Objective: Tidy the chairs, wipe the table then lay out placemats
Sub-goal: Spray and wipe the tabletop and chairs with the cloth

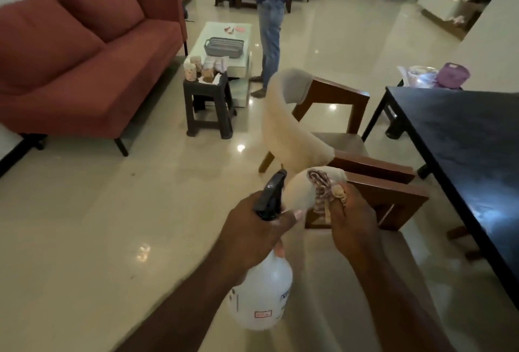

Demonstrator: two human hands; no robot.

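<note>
Near the bottom of the view, the left hand (254, 235) holds a spray bottle (259, 289) by its neck. Its fingers (289, 215) are wrapped tight around the neck, just under the black trigger top (271, 197). The right hand (352, 221) is beside it, and its fingers pinch a bunched-up cloth (323, 192) against the padded back of the near chair (390, 197). A second chair (295, 115) stands just past it. Both chairs sit beside the dark surface (463, 138), which is off to the right and looks bare on this side. No placemats show that I can tell.

I think the wiping part is about to start. A few things could go wrong. The bottle is big and held only by its neck, so it could slip and drop on the shiny floor (98, 211). The nozzle points toward the chair, so a squeeze now would wet the padding, not the surface. The cloth hangs loose and could fall. Wet floor tiles would be slippery too.
</note>
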